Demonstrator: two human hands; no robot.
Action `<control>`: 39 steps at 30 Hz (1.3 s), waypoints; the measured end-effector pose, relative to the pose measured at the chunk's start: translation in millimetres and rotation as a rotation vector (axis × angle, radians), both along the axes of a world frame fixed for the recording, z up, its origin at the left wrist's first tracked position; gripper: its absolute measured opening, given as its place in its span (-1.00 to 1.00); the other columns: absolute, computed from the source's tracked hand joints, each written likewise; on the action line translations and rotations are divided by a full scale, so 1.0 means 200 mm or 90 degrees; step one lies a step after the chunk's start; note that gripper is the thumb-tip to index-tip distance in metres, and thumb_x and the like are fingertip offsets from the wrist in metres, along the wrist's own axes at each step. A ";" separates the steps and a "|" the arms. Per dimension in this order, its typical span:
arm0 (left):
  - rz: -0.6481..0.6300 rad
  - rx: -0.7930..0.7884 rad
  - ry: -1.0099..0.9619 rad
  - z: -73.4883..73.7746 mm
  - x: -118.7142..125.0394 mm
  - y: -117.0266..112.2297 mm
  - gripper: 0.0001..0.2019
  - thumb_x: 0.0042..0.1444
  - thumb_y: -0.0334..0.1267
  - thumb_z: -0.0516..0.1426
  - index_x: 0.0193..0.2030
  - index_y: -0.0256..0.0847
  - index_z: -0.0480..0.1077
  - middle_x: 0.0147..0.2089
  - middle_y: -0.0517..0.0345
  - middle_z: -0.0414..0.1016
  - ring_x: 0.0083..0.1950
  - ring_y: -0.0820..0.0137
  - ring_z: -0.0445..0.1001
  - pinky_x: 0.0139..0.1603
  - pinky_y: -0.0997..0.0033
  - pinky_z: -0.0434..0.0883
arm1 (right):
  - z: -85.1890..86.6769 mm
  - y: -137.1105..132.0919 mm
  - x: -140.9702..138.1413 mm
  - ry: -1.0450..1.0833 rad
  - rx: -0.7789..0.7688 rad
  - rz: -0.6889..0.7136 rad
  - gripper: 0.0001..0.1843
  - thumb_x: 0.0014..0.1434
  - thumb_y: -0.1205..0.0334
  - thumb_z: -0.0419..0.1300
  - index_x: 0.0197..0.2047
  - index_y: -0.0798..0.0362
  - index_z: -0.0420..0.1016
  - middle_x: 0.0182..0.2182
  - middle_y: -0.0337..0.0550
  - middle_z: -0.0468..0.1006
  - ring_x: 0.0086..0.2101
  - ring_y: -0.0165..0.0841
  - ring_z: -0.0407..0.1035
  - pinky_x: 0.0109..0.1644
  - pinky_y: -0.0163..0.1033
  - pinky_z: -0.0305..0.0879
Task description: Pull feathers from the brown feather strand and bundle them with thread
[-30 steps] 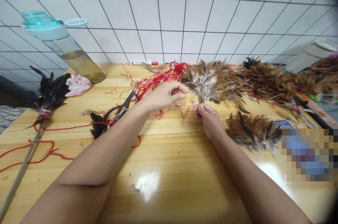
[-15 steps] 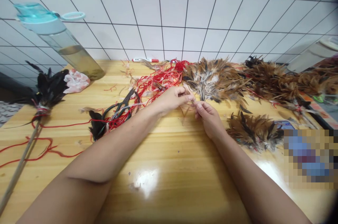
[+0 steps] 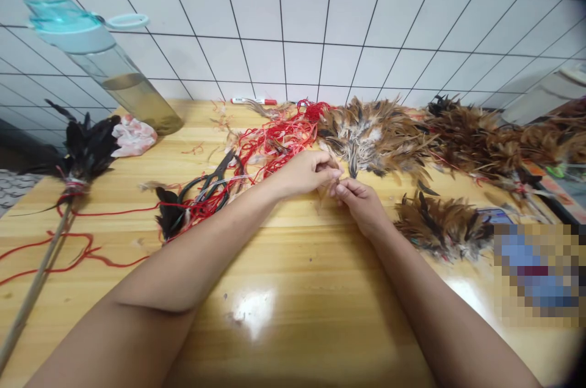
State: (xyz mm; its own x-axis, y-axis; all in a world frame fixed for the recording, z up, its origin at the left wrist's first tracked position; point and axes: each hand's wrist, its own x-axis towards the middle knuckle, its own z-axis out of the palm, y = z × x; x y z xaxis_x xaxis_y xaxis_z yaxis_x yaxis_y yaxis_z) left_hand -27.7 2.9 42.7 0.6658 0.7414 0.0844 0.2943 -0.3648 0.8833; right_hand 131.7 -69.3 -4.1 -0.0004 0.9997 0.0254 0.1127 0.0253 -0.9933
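My left hand [image 3: 309,173] and my right hand [image 3: 364,204] meet over the wooden table [image 3: 293,290], fingertips pinched close together. Thin brown wisps that look like a feather [image 3: 326,194] show beneath my left fingers. What exactly sits between the right thumb and finger is too small to make out. Just behind the hands spreads a pile of brown feathers [image 3: 379,135]. A tangle of red string [image 3: 274,144] lies beyond my left wrist, and black-handled scissors [image 3: 213,183] rest beside it.
At left, a feather duster [image 3: 86,144] with black feathers lies near a blue-lidded bottle [image 3: 123,80] and crumpled tissue [image 3: 133,136]. A smaller feather bunch [image 3: 442,223] is right of my hand. A red marker [image 3: 254,101] lies by the tiled wall [image 3: 304,3].
Both hands stay together at nearly the same spot, with slight finger movement and my left fingers curled a little more. The view has shifted slightly.
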 end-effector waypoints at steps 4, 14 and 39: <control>-0.005 0.099 0.098 0.02 -0.07 0.05 -0.86 0.02 -0.35 0.14 -0.27 -0.30 0.47 -0.35 0.17 0.50 -0.33 0.51 0.41 -0.29 0.56 0.30 | -0.01 0.01 0.01 0.126 -0.051 -0.062 -0.69 0.03 -0.03 0.24 -0.48 0.06 0.42 -0.60 -0.32 0.28 -0.54 -0.48 0.12 -0.43 -0.33 0.03; -0.299 0.210 0.233 -0.06 -0.10 0.09 -0.77 0.01 -0.48 0.12 -0.25 -0.15 0.53 -0.28 0.18 0.45 -0.22 0.52 0.40 -0.16 0.60 0.28 | -0.02 0.01 -0.01 0.067 -0.019 -0.160 -0.71 0.07 -0.01 0.18 -0.44 0.07 0.47 -0.61 -0.32 0.27 -0.56 -0.48 0.13 -0.45 -0.33 0.06; -0.108 0.451 0.333 0.06 -0.04 -0.04 -0.85 0.12 -0.29 0.06 -0.30 -0.24 0.45 -0.35 0.04 0.48 -0.26 0.32 0.41 -0.23 0.38 0.26 | -0.03 0.01 -0.02 -0.155 0.038 -0.065 -0.71 0.04 0.03 0.19 -0.59 0.02 0.46 -0.65 -0.28 0.30 -0.49 -0.37 0.24 -0.35 -0.26 0.14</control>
